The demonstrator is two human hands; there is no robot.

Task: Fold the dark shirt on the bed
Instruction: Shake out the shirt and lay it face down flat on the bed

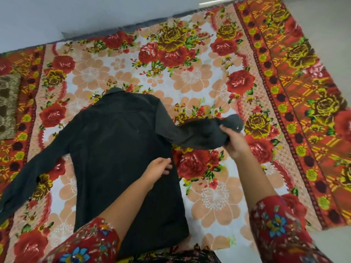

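Bright floral bedding (209,196) is spread over the bed, which is bounded by a pale grey wall (76,14) on the far side. The right hand (234,142) is closed around the bunched end of one sleeve (199,132) of the dark shirt (117,149), and that sleeve is drawn out sideways. The left hand (158,168) is laid on the side edge of the shirt's body. Its fingers appear straight and pressed flat, though the fingertips are hard to make out against the fabric. The shirt is spread out in the middle of the bed, collar pointed away, with the other sleeve (28,177) stretched toward the near left. A brown patterned cushion (8,105) is seen at the left edge.
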